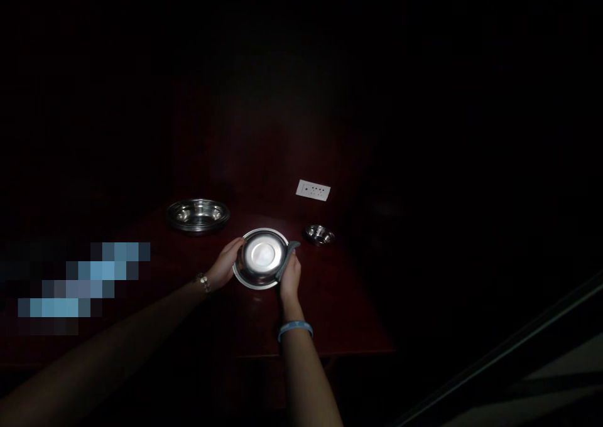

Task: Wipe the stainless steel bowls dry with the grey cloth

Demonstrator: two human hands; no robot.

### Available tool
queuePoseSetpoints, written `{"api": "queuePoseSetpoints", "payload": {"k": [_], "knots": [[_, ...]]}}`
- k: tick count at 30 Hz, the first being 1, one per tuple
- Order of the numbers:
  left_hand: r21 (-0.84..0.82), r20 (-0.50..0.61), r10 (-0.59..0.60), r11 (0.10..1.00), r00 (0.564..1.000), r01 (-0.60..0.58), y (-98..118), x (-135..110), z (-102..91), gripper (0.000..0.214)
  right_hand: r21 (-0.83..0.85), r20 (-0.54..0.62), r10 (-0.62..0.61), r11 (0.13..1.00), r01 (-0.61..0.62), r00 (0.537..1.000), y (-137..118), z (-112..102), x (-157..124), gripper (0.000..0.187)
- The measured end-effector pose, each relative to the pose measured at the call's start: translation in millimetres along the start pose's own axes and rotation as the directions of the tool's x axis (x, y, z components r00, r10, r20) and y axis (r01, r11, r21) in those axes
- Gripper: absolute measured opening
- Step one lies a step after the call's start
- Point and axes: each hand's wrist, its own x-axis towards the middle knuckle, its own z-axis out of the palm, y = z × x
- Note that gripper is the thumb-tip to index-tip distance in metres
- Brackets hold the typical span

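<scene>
A shiny round metal bowl (262,257) is held between my two hands above a dark red table, its flat base facing me. My left hand (225,265) grips the left rim, thumb on the near face. At the right rim, my right hand (291,276) presses a grey cloth (286,259) against the bowl; most of its fingers are hidden behind. Behind and to the left sits a stack of wide metal bowls (198,216). A small metal bowl (319,234) rests on the table just right of the held one.
The dark red table (325,326) has its front edge below my hands. A white socket panel (313,190) is on the dark red surface behind. A blurred-out patch (85,282) covers the left side. Most surroundings are too dark to make out.
</scene>
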Motion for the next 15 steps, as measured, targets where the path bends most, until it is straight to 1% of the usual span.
{"api": "queuePoseSetpoints", "payload": {"k": [4, 6, 8, 12, 15], "knots": [[0.035, 0.003, 0.029, 0.999, 1.0, -0.029, -1.6, -1.8, 2.7, 0.02, 0.043, -0.001, -0.035, 0.998, 0.035, 0.999, -0.4, -1.1, -1.3, 0.048], [0.056, 0.0, 0.035, 0.998, 0.999, -0.035, -1.6, -2.9, 4.2, 0.019, 0.065, -0.012, -0.034, 0.997, 0.034, 0.999, -0.2, -0.9, -0.4, 0.044], [0.114, 0.007, 0.064, 0.991, 0.998, -0.064, -0.5, -4.1, 4.6, 0.017, 0.085, -0.008, -0.019, 0.996, 0.02, 1.0, -0.1, -0.7, 1.3, 0.04], [0.289, 0.093, 0.127, 0.946, 0.988, -0.149, 4.3, -5.3, 2.2, 0.018, 0.15, -0.008, 0.014, 0.989, -0.013, 1.0, -1.4, -1.3, 3.8, 0.035], [0.367, 0.137, 0.155, 0.909, 0.978, -0.196, 7.0, -4.0, 1.4, 0.018, 0.186, -0.028, 0.034, 0.982, -0.028, 0.999, -2.6, -2.7, 2.8, 0.035]]}}
